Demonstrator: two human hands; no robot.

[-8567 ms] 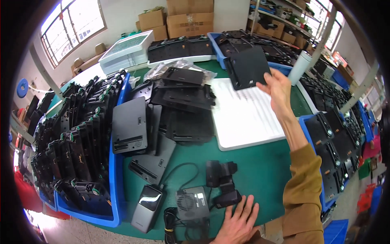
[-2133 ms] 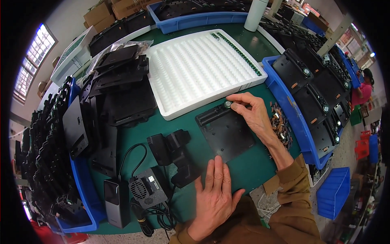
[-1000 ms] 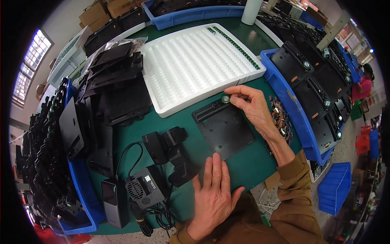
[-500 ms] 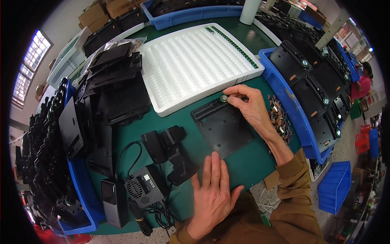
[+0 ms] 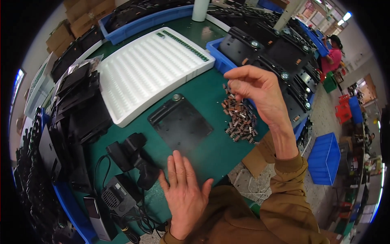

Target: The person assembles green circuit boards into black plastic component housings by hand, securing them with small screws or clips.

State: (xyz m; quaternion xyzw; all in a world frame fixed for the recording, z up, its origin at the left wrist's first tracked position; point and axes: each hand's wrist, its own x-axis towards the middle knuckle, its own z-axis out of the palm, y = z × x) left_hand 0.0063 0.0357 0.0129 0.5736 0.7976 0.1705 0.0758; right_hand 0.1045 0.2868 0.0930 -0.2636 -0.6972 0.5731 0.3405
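A flat black plastic panel point(image 5: 185, 124) lies on the green table, with a ridge along its far left edge and a small round metallic piece point(image 5: 176, 97) at its top corner. My left hand point(image 5: 185, 191) rests flat, fingers extended, just below the panel's near edge. My right hand point(image 5: 262, 95) hovers beyond the panel's right side, over the edge of a heap of small brown and silver parts point(image 5: 239, 118). Its fingers are loosely bent, thumb and index slightly apart, and nothing shows between them.
A white foam tray point(image 5: 146, 77) with a row of green pieces stands behind the panel. Blue bins point(image 5: 221, 57) of similar panels are on the right. Black covers point(image 5: 83, 105) pile up at left, near a black stand point(image 5: 132, 152), a fan-vented box point(image 5: 122, 195) and cables.
My right hand has let go of the round piece at the panel's corner and moved right, toward the small parts. My left hand stays flat near the panel. The whole view has shifted.
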